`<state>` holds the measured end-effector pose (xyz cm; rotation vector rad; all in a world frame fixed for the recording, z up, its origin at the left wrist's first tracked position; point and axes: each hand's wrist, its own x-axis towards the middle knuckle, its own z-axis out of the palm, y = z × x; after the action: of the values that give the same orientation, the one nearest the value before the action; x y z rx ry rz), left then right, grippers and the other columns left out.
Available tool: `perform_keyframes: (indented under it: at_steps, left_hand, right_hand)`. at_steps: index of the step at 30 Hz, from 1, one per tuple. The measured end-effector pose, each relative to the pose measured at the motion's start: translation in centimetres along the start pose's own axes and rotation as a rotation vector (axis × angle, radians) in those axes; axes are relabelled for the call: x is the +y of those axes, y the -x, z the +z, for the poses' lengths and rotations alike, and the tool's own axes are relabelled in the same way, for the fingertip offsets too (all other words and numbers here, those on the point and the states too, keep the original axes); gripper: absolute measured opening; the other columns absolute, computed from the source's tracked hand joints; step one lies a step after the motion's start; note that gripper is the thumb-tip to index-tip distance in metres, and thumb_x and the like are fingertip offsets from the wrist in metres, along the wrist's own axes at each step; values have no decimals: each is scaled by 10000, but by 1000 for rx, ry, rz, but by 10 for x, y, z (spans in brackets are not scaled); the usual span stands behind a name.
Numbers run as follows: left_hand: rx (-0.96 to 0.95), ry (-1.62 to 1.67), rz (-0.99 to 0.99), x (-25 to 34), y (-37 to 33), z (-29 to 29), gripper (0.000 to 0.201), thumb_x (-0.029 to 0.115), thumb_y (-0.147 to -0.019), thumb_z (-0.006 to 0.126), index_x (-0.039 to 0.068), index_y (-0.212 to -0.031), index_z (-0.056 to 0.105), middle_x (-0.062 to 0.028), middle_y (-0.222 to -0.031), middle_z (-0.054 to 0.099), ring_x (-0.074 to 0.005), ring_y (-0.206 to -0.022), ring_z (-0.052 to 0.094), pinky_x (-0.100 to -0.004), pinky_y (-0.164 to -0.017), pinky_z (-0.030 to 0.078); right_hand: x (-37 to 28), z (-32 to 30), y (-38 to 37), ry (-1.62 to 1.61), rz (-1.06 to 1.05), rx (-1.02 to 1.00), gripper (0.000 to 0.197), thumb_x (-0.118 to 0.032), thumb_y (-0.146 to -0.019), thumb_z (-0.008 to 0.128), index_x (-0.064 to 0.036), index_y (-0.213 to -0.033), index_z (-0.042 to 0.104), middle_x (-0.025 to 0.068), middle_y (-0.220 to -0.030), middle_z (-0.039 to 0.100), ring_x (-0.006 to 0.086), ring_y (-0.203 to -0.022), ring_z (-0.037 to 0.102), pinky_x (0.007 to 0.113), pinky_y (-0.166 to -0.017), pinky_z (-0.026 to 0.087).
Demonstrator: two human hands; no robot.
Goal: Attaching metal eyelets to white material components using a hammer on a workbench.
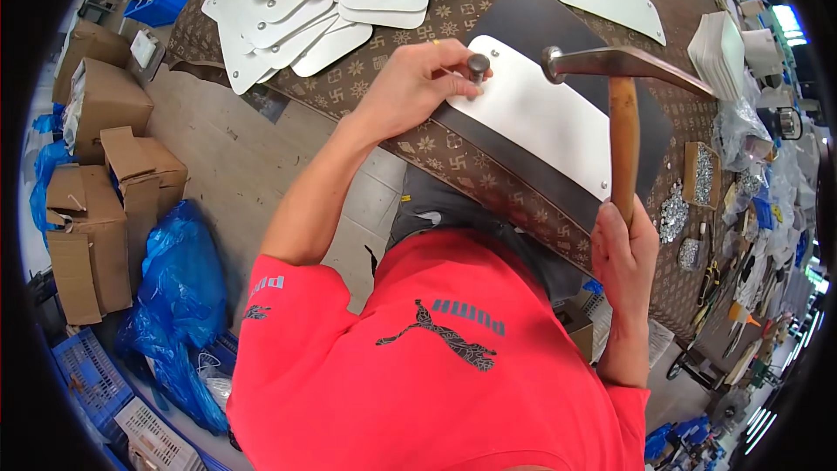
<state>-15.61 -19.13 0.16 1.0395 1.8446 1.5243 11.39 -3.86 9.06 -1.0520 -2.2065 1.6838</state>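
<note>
Left hand (417,87): fingers pinch a round-headed metal punch (478,65) upright on the white panel's (540,118) corner, steadying it.
Right hand (623,249): fingers closed around the wooden hammer (622,135) handle, head raised beside the punch.
Panel: flat on a dark mat (532,17) on the bench (384,78).

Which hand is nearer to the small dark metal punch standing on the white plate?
The left hand: its fingertips hold the punch upright on the white plate. The right hand is well away, gripping the wooden handle of the hammer below the plate.
</note>
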Motion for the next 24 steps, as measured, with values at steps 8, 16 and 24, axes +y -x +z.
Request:
perform_keyframes:
  at_steps: [8, 16, 24]
  left_hand:
    - [29, -126, 111, -16, 7, 8, 130, -23, -878, 657, -13, -1006, 675, -31, -927, 668, -100, -853, 609, -249, -777, 496]
    - [58, -99, 144, -9, -12, 21, 178, 67, -857, 715, 8, -1014, 654, -81, -869, 664, -160, -807, 655, -305, -724, 499]
    - [-162, 290, 184, 26, -95, 141, 134, 74, -909, 680, 11, -1024, 649, -38, -899, 679, -102, -810, 628, -265, -784, 500]
  right_hand:
    - [-41, -18, -6, 552, -914, 172, 189, -161, -985, 572, -35, -855, 518, 2, -610, 481, 62, -487, 447, 207, -448, 322]
    - [-5, -20, 7, 257, -94, -57, 238, -244, -1020, 562, -56, -883, 514, -12, -604, 447, 43, -479, 410, 197, -434, 312]
    - [18, -71, 46, -307, 19, 394, 279, -318, -1051, 514, -74, -918, 491, -46, -590, 376, 29, -412, 300, 213, -352, 222]
